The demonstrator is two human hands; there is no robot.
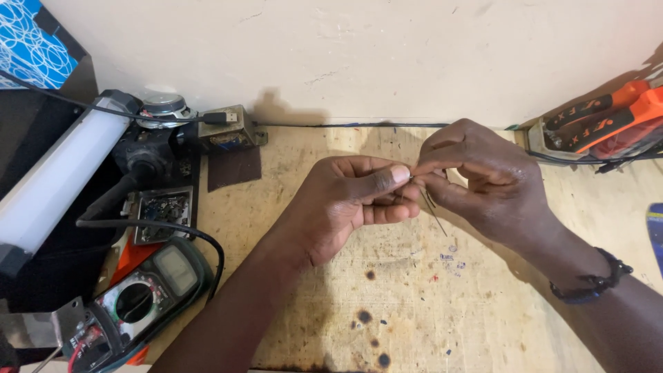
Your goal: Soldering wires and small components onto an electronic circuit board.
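Both hands meet above the middle of a scorched wooden bench (414, 297). My left hand (352, 200) pinches one end of a thin wire (434, 211) between thumb and forefinger. My right hand (476, 176) pinches the same wire from the other side, fingertips touching the left thumb. The wire's loose end hangs down to the right below the fingers. A dark band sits on my right wrist.
A multimeter (138, 297) lies at the lower left, with a small circuit board (162, 211) and a black cable above it. A white tube lamp (62, 176) runs along the left. A speaker (162, 109) and USB plug stand at the back left. Orange-handled tools (608, 121) rest at the back right.
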